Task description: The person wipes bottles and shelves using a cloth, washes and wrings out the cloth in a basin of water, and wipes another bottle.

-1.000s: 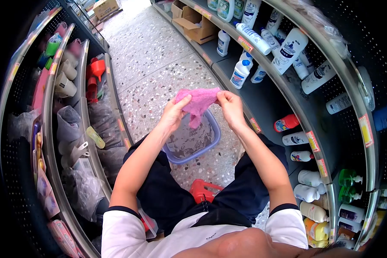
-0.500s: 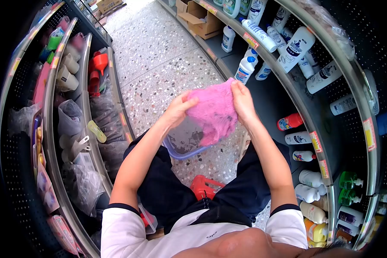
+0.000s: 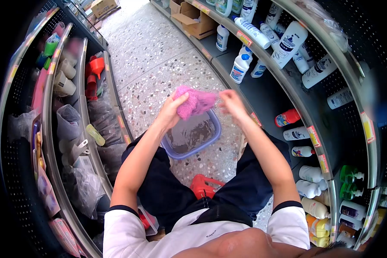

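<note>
A fuzzy pink cloth [image 3: 195,102] is bunched up over a blue-rimmed basin [image 3: 216,139] of murky grey water on the floor. My left hand [image 3: 171,108] is closed round the cloth's left part, thumb on top. Close by the cloth's thin right end is my right hand [image 3: 232,104], its fingers curled and smeared by motion. Whether they touch the cloth, I cannot tell.
Shelves on the right hold several white bottles [image 3: 241,65] and a cardboard box [image 3: 193,19]. On the left shelves are cups, a red funnel [image 3: 97,65] and plastic bags. A red plastic thing [image 3: 204,185] lies between my legs on the speckled floor [image 3: 146,56].
The cloth was spread between both hands and is now gathered into my left hand. My right hand has come down and slightly left. More of the basin shows.
</note>
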Tool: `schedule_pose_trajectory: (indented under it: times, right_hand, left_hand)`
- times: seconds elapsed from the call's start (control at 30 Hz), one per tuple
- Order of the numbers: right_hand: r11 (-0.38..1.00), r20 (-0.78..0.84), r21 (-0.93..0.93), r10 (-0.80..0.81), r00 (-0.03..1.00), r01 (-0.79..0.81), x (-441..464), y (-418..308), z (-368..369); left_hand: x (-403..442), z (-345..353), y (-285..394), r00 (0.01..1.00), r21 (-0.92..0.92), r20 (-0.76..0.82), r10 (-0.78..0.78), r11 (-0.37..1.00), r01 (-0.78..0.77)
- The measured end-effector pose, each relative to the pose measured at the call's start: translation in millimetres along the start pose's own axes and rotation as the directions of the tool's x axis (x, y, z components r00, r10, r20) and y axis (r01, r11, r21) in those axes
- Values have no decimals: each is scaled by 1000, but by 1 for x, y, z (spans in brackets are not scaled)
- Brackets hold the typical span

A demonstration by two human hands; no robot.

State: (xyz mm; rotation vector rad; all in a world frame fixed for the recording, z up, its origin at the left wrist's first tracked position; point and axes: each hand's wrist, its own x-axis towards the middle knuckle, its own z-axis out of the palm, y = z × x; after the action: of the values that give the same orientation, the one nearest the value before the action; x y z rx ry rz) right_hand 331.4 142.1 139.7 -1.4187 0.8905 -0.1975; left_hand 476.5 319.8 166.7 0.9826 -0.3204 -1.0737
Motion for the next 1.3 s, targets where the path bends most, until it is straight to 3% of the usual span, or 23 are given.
schedule_pose_trajectory:
  times: [0.07, 0.1, 0.17, 0.2, 0.27, 0.3, 0.4, 0.43, 0.53, 0.63, 0.77, 0.83, 0.97, 1.07, 1.2, 1.3]
  right_hand:
    - [932, 257, 237, 211, 943, -273, -14, 8, 26]
    - [878, 386, 303, 243, 890, -370, -22, 6, 37]
    - [737, 572, 503, 109, 813, -452, -33, 6, 51]
    - [645, 640, 579, 19, 768, -499, -37, 5, 55]
    - [580, 565, 662, 30, 825, -474, -46, -4, 62]
    - [548, 526, 700, 37, 850, -458, -48, -6, 64]
    - [536, 350, 771, 93, 932, -343, -32, 11, 74]
    - [493, 305, 814, 87, 948, -307, -28, 10, 76]
    - [562, 194, 813, -16, 981, -152, -26, 3, 71]
    - [548, 125, 827, 36, 991, -124, -16, 2, 67]
    - [651, -22, 758, 80, 997, -35, -12, -4, 61]
    - [742, -102, 670, 72, 992, 15, -19, -16, 53]
    - [858, -123, 455, -204, 971, 238, -15, -16, 38]
    - [925, -96, 320, -186, 978, 207, -6, -4, 20]
    - [847, -118, 507, -112, 987, 157, -27, -18, -6]
    - [795, -142, 597, -31, 989, 110, -33, -16, -37]
  left_hand:
    - [-3, 5, -9, 997, -109, -33, -63, 992, 59]
    - [-4, 7, -12, 991, -203, 47, -128, 970, 135]
    - [-7, 10, -18, 947, -363, 219, -234, 881, 302]
    - [-8, 15, -24, 954, -363, 176, -241, 885, 291]
    - [-8, 35, -37, 963, -361, 90, -252, 893, 268]
    - [-14, 59, -27, 946, -358, -88, -312, 896, 262]
    - [-1, 62, -46, 984, -119, -152, -94, 990, 76]
    - [4, 59, -54, 987, -34, -160, -19, 999, 13]
    - [12, 64, -66, 969, 217, -145, 202, 962, -168]
    - [23, 68, -70, 949, 279, -143, 280, 932, -233]
    - [36, 67, -65, 936, 410, -58, 348, 863, -295]
    - [45, 62, -59, 934, 491, -22, 357, 817, -301]
    - [57, 61, -46, 920, 517, -51, 388, 799, -308]
    - [66, 56, -43, 920, 581, -94, 380, 771, -259]
    - [83, 44, -65, 951, 612, -49, 307, 761, -214]
    - [87, 51, -81, 993, 689, -50, 107, 724, -44]
